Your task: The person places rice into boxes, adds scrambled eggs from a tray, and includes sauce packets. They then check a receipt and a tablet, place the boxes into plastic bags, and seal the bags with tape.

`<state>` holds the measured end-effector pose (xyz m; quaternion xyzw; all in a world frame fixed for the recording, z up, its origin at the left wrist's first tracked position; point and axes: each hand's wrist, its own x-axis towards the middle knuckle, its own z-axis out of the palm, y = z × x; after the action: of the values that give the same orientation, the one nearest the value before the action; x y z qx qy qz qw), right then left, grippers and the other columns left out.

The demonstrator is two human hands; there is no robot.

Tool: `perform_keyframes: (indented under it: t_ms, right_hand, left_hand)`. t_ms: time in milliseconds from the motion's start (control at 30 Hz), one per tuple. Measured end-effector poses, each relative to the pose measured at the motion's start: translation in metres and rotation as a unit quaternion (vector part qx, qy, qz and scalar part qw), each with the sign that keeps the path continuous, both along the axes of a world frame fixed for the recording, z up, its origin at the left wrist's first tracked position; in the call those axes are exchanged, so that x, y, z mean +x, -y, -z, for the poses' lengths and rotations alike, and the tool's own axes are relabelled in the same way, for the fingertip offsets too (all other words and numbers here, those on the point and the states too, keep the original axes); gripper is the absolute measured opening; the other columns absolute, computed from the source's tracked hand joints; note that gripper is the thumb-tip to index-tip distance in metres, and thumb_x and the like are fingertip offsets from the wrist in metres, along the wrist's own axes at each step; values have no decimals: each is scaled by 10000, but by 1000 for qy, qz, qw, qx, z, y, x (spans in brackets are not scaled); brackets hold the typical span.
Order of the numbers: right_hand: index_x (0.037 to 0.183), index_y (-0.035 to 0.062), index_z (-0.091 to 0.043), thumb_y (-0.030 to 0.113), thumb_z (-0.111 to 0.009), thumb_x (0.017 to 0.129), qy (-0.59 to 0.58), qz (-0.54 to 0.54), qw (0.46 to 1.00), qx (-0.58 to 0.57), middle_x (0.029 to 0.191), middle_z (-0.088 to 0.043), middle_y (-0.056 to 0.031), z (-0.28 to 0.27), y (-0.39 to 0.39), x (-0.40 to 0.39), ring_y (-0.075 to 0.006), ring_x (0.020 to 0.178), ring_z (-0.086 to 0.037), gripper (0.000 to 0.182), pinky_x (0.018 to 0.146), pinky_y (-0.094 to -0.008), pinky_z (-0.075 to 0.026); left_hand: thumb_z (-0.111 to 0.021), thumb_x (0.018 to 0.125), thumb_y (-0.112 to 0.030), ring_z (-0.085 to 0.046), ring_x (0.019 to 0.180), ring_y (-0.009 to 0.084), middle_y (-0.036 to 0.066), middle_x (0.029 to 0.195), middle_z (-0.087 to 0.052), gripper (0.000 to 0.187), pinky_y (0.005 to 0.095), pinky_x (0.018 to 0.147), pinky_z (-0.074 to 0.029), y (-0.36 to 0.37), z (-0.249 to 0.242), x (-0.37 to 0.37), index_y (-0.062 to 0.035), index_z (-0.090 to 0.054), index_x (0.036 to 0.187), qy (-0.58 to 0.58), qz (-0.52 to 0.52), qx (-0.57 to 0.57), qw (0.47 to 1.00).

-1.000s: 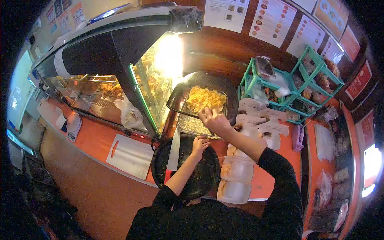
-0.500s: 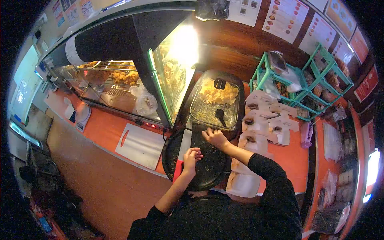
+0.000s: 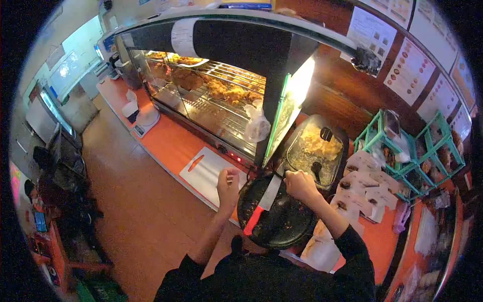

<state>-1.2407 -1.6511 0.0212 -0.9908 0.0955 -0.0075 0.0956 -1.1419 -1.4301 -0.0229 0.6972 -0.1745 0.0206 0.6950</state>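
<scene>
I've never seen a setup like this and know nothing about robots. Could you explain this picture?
There's no robot here: these are a person's bare hands, seen from a camera worn on the head, looking forward and down. On the orange-red counter lies a white cutting board. A red-handled knife rests on a round black surface, with a clear tub of yellow, crumbly food beyond. The left hand, curled, shows nothing in its grip. The right hand is closed near the tub; I can't tell whether it holds anything.
</scene>
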Motion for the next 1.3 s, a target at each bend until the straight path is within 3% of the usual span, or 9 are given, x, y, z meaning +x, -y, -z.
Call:
perform_keyframes:
  t_ms: [67, 133, 233, 433, 633, 767, 1033, 1233, 1300]
  right_hand:
    - [1211, 121, -486, 29, -595, 736, 137, -100, 984, 54, 1102, -611, -157, -69, -23, 1, -364, 1065, -580, 496, 955, -475, -426]
    - [1266, 148, -466, -31, -583, 745, 195, -97, 976, 22, 1269, -511, -109, -115, -45, -1, -292, 1315, -390, 563, 1104, -578, -226]
    - [1117, 85, -579, 42, -606, 803, 303, -65, 950, 41, 1101, -606, -125, -155, -69, -6, -313, 1143, -548, 318, 1023, -498, -375]
    - [917, 4, -641, 83, -619, 840, 347, 27, 922, 170, 819, -666, -119, -130, -78, -21, -264, 776, -669, 112, 717, -348, -514]
    - [892, 0, -650, 97, -630, 862, 277, 156, 908, 273, 800, -673, -102, -111, -84, -75, -160, 691, -648, 103, 653, -282, -502]
    - [923, 8, -651, 109, -628, 876, 298, 169, 895, 285, 738, -647, -61, -91, -74, -119, -107, 637, -594, 114, 601, -272, -488]
    - [978, 15, -647, 57, -553, 900, 298, 292, 858, 300, 828, -665, -74, -78, -60, -246, -126, 787, -624, 129, 706, -266, -500]
    - [976, 28, -659, 57, -524, 919, 361, 403, 776, 326, 715, -612, -27, -54, -35, -367, -92, 659, -583, 150, 624, -238, -481]
    - [979, 35, -663, 73, -526, 924, 335, 432, 762, 347, 702, -602, -21, -57, -33, -405, -87, 649, -573, 152, 619, -235, -479]
  left_hand:
    - [-547, 893, -75, -517, 851, 112, 25, 983, -539, 118, 257, 727, -440, -7, -46, 43, -82, -562, 1009, 110, -29, -36, 993]
    - [-554, 900, -90, -502, 912, 129, 30, 1035, -517, 138, 276, 765, -438, -14, -88, 91, -96, -555, 1038, 199, -73, -69, 975]
    - [-608, 904, -236, -480, 1080, 205, 74, 1207, -478, 334, 350, 875, -418, -25, -167, 168, -81, -506, 1181, 238, -143, -102, 955]
    - [-598, 910, -346, -537, 1073, 223, 152, 1128, -574, 494, 334, 908, -403, -23, -262, 289, -31, -431, 1251, 305, -120, -124, 937]
    - [-612, 910, -310, -554, 958, 176, 101, 1113, -533, 474, 331, 839, -447, -15, -293, 313, -104, -386, 1272, 105, 140, -283, 943]
    - [-666, 815, -39, -552, 1003, 146, 79, 1113, -583, 463, 313, 847, -465, -16, -308, 261, -79, -512, 1250, 230, 173, -181, 941]
    - [-574, 814, 62, -438, 1243, 168, 90, 1408, -436, 514, 283, 1039, -335, 1, -245, 95, 1, -491, 1318, 239, 232, -189, 924]
    - [-650, 814, -7, -441, 1247, 195, 96, 1375, -432, 539, 291, 918, -494, 84, -151, -105, -4, -479, 1324, 191, 496, -90, 842]
    - [-632, 798, 61, -465, 1230, 209, 92, 1373, -402, 557, 292, 909, -522, 108, -132, -181, -10, -473, 1327, 51, 577, -87, 811]
